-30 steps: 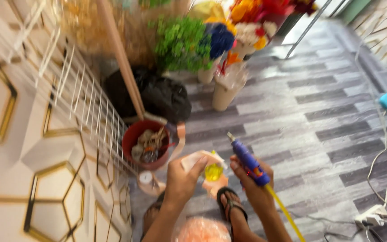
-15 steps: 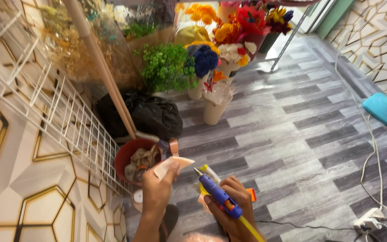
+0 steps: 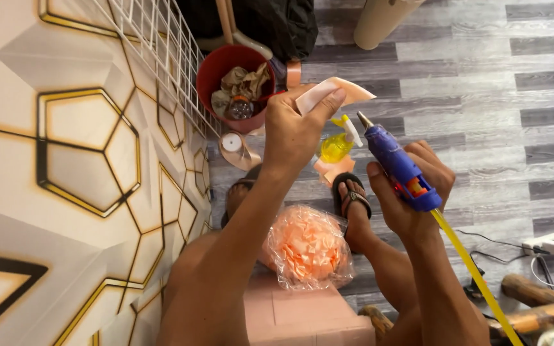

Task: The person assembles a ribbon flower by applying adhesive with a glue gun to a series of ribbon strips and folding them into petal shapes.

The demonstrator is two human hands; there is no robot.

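The left hand is raised over the floor, its fingers pinched on a folded strip of pale peach ribbon, which sticks out toward 2 o'clock from the grip. The right hand sits at about 4 o'clock from the left one, fingers clenched around the handle of a blue glue gun. The gun's metal nozzle points toward 11 o'clock and stops just beside the ribbon, near it but apart. A yellow glue stick runs out of the back of the gun toward 5 o'clock.

Between the two hands and lower down, on the grey plank floor, stands a small yellow spray bottle with a white nozzle. At 6 o'clock from it a foot in a black sandal rests on the floor, and just below that lies a clear bag of peach petals on a pink block.

At 11 o'clock from the left hand stands a red bucket holding crumpled paper and a small jar, set against a white wire grid. A roll of peach ribbon lies just at 6 o'clock of the bucket. At 3 o'clock near the frame edge lies a white power strip with cables.
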